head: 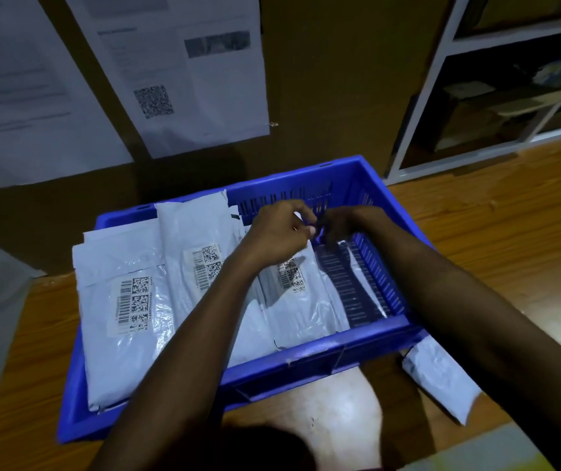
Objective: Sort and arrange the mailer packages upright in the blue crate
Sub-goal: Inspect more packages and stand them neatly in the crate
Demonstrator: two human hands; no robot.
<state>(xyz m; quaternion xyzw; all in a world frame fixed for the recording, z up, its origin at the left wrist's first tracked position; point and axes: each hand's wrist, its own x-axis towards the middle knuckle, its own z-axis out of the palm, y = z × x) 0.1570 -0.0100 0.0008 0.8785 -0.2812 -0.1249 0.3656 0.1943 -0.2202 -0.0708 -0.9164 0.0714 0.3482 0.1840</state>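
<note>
Blue crate (306, 358) at desk (496, 239) far edge. Mailers (126, 300) lean leftward; gap along right wall. Left grip (279, 232) pinches rightmost mailer (301, 304) top edge. Right grip (340, 226) shadowed, state unclear.

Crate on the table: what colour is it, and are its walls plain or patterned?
Bright blue crate, its walls pierced by rows of vertical slots; the head view shows it.

Dim brown wall (323, 79) with printed sheets (184, 62), white shelving (418, 107), wooden table (510, 226)
</note>
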